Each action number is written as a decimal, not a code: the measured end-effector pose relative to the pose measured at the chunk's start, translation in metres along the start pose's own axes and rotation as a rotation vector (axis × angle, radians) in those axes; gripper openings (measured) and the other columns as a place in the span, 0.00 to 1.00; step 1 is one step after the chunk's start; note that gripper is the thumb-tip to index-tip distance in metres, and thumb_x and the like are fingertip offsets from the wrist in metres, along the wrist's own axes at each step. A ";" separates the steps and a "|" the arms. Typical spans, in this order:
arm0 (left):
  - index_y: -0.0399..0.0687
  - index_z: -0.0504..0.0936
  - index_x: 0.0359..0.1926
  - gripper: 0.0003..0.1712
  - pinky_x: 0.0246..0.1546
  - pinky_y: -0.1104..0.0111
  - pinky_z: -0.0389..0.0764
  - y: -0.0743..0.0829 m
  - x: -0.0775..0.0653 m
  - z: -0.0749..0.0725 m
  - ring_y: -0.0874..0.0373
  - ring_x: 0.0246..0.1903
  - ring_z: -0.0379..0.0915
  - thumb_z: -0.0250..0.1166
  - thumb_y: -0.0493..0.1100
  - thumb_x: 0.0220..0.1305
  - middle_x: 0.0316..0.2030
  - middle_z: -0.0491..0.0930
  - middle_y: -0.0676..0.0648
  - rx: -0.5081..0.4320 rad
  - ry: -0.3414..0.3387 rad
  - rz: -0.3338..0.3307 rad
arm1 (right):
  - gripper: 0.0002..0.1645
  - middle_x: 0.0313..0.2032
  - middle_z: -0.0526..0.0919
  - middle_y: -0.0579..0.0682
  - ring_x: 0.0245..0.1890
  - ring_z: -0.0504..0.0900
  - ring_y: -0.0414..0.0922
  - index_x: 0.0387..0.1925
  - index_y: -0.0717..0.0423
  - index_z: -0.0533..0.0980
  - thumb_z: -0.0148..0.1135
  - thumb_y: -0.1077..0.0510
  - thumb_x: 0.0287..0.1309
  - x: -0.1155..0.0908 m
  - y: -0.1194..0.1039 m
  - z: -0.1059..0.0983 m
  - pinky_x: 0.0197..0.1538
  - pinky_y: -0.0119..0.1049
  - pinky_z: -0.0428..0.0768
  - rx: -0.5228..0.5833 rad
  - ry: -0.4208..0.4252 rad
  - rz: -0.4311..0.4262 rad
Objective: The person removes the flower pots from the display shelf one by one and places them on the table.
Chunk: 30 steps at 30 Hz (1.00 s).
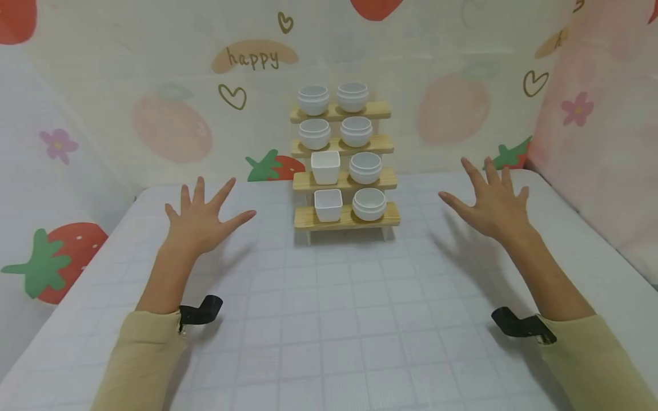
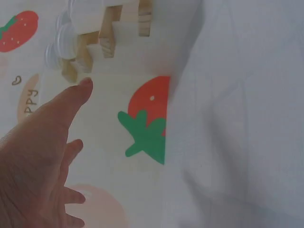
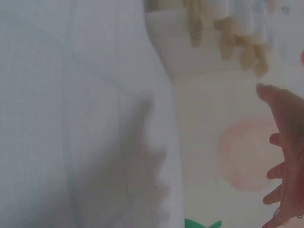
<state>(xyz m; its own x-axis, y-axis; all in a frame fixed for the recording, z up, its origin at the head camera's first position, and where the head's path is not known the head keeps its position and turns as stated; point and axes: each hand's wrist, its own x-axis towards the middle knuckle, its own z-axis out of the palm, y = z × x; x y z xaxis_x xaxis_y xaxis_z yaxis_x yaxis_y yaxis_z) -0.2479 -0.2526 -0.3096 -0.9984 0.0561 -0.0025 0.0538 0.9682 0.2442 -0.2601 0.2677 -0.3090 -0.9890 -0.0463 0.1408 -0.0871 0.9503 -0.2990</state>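
Observation:
My left hand point(image 1: 197, 225) hovers over the table to the left of a tiered wooden stand point(image 1: 345, 218), fingers spread and holding nothing. On the stand's other side my right hand point(image 1: 496, 205) is likewise spread, with nothing in it. Each of the four tiers bears two white cups. Round white bowls point(image 1: 369, 204) fill the upper two tiers and the right side of the lower two. Two square white cups point(image 1: 328, 205) stand on the left of the lower tiers. In the left wrist view the thumb point(image 2: 80, 92) appears near the stand's edge, apart from it.
A white table point(image 1: 349, 319) with a faint grid lies under both hands. Behind the stand hangs a printed cloth point(image 1: 380, 45) with fruit and hearts, and it continues along the right side. Black wrist mounts point(image 1: 203, 311) stick out from both sleeves.

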 end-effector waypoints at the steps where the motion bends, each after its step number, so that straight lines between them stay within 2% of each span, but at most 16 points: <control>1: 0.66 0.40 0.86 0.57 0.68 0.17 0.31 0.001 0.000 0.000 0.20 0.78 0.19 0.44 0.85 0.67 0.81 0.27 0.25 -0.004 -0.005 0.001 | 0.60 0.81 0.36 0.72 0.78 0.35 0.79 0.86 0.44 0.41 0.43 0.17 0.68 0.000 -0.001 0.000 0.67 0.89 0.36 0.002 -0.002 -0.001; 6: 0.67 0.37 0.86 0.57 0.70 0.19 0.32 0.003 0.002 0.002 0.21 0.78 0.19 0.42 0.85 0.68 0.81 0.26 0.26 -0.050 -0.044 0.003 | 0.60 0.82 0.37 0.71 0.78 0.37 0.79 0.86 0.44 0.40 0.43 0.17 0.68 0.002 -0.007 0.002 0.68 0.88 0.37 0.018 -0.016 -0.005; 11: 0.64 0.38 0.86 0.56 0.71 0.21 0.36 0.006 0.001 0.002 0.20 0.78 0.24 0.43 0.83 0.70 0.81 0.29 0.26 -0.100 -0.061 0.026 | 0.59 0.82 0.38 0.69 0.79 0.39 0.77 0.87 0.44 0.40 0.45 0.19 0.70 0.006 -0.014 0.001 0.70 0.86 0.38 0.041 -0.014 -0.019; 15: 0.59 0.39 0.87 0.55 0.74 0.24 0.41 0.009 0.002 0.004 0.20 0.79 0.30 0.45 0.80 0.73 0.81 0.34 0.25 -0.132 -0.047 0.062 | 0.58 0.82 0.40 0.69 0.80 0.42 0.75 0.86 0.46 0.41 0.47 0.22 0.71 0.010 -0.020 -0.001 0.71 0.85 0.40 0.052 -0.001 -0.025; 21: 0.55 0.41 0.87 0.54 0.75 0.28 0.49 0.014 0.005 0.008 0.25 0.80 0.38 0.48 0.76 0.75 0.82 0.38 0.27 -0.224 -0.017 0.109 | 0.57 0.82 0.42 0.69 0.80 0.45 0.74 0.86 0.47 0.41 0.49 0.24 0.72 0.013 -0.028 -0.001 0.73 0.83 0.45 0.071 0.017 -0.043; 26: 0.52 0.45 0.86 0.51 0.76 0.30 0.51 0.018 0.004 0.011 0.28 0.80 0.42 0.49 0.72 0.78 0.82 0.44 0.28 -0.291 0.021 0.130 | 0.55 0.82 0.45 0.69 0.79 0.49 0.73 0.86 0.47 0.44 0.51 0.27 0.73 0.014 -0.036 -0.001 0.73 0.79 0.53 0.108 0.043 -0.074; 30: 0.47 0.50 0.85 0.48 0.78 0.33 0.51 0.018 0.005 0.014 0.31 0.80 0.44 0.47 0.69 0.80 0.81 0.50 0.29 -0.328 0.047 0.149 | 0.54 0.82 0.47 0.68 0.80 0.50 0.70 0.86 0.47 0.45 0.52 0.28 0.74 0.016 -0.042 -0.001 0.74 0.75 0.57 0.148 0.052 -0.084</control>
<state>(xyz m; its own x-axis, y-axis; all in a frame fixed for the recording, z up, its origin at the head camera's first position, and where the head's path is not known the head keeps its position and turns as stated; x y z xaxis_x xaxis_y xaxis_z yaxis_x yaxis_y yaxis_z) -0.2520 -0.2309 -0.3191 -0.9801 0.1717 0.0992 0.1980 0.8204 0.5364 -0.2722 0.2277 -0.2931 -0.9703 -0.1040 0.2185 -0.1895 0.8880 -0.4189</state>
